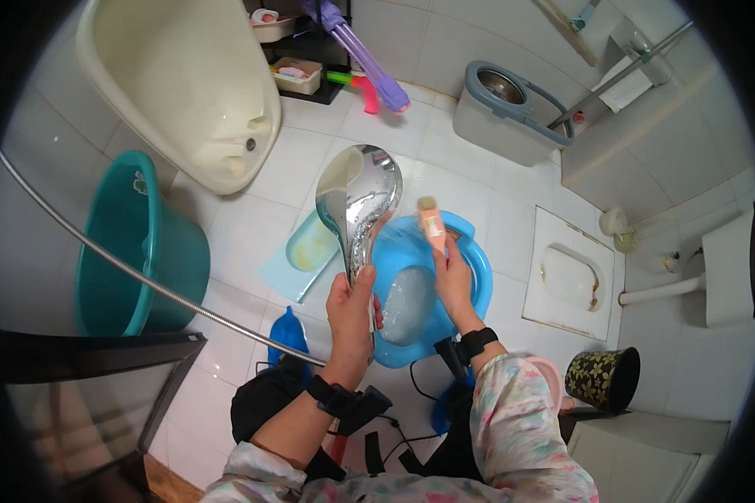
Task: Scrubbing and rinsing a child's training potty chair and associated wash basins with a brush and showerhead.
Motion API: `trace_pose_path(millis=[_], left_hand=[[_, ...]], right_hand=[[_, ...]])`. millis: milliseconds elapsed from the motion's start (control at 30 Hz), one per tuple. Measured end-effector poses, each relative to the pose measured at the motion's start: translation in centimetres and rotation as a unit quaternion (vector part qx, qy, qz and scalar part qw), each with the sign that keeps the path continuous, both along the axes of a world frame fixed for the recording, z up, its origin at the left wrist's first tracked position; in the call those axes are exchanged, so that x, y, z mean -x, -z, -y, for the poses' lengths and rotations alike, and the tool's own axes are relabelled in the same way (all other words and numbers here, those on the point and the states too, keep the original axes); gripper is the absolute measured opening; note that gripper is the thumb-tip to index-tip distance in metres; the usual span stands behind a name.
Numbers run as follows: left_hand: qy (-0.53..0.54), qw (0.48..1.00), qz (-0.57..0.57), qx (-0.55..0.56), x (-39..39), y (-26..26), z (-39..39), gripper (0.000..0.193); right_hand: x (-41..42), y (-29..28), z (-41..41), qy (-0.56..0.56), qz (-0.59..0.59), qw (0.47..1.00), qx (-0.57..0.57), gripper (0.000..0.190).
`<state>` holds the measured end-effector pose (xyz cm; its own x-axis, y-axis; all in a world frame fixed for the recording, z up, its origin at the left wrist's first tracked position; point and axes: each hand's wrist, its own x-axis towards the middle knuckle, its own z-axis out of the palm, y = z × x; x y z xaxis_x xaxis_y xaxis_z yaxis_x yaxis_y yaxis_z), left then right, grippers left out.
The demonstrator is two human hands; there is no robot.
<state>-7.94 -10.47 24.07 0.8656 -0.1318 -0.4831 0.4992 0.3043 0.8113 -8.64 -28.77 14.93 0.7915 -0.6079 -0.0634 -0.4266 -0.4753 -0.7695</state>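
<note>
My left hand (354, 327) grips the handle of a chrome shower head (368, 188), whose shiny back faces up at me. In my right hand (455, 286) is a small brush with a pink handle (432, 225), its bristle end pointing away from me. Fine water spray shows between the shower head and the brush. Below both hands sits a blue plastic basin-like vessel (484, 276) with a raised rim; its oval hollow (409, 305) holds water. A pale aqua plastic tray (311, 248) lies on the wet tiles to the left, partly hidden by the shower head, with yellowish residue in its recess.
The metal shower hose (163, 286) crosses from the left past a teal tub (182, 276). A cream baby bath (182, 82) leans at the back left. Behind stand a mop bucket (503, 119) and a purple toy (365, 56). A squat toilet (569, 273) and patterned bin (601, 380) are right.
</note>
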Motion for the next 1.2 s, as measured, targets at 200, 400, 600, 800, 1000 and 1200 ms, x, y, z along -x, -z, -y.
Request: trace_pose_path(millis=[200,400,600,800,1000,1200], left_hand=[[-0.051,0.998,-0.025,0.010,-1.0,-0.7,-0.4,0.033],[-0.074,0.997,-0.033,0.012,-1.4,-0.1,-2.1,0.027],[-0.085,0.994,-0.071,-0.008,-1.0,-0.4,-2.6,0.030],[-0.046,0.996,-0.077,-0.014,-1.1,0.5,-4.5,0.028],[-0.034,0.993,-0.097,-0.061,-0.5,1.6,-3.6,0.025],[-0.029,0.993,-0.110,-0.020,-0.6,1.1,-3.6,0.022]], right_hand=[[-0.1,1.6,0.8,-0.060,-0.062,0.992,0.090,0.047],[0.8,1.9,-4.8,-0.225,-0.085,0.970,-0.022,0.039],[0.4,4.0,-4.1,-0.180,-0.123,0.976,-0.001,0.026],[-0.9,1.6,1.3,0.011,-0.064,0.978,-0.200,0.017],[-0.6,0.4,3.1,0.111,0.049,0.950,-0.288,0.013],[4.9,7.1,11.4,0.027,-0.012,0.984,0.178,0.030]])
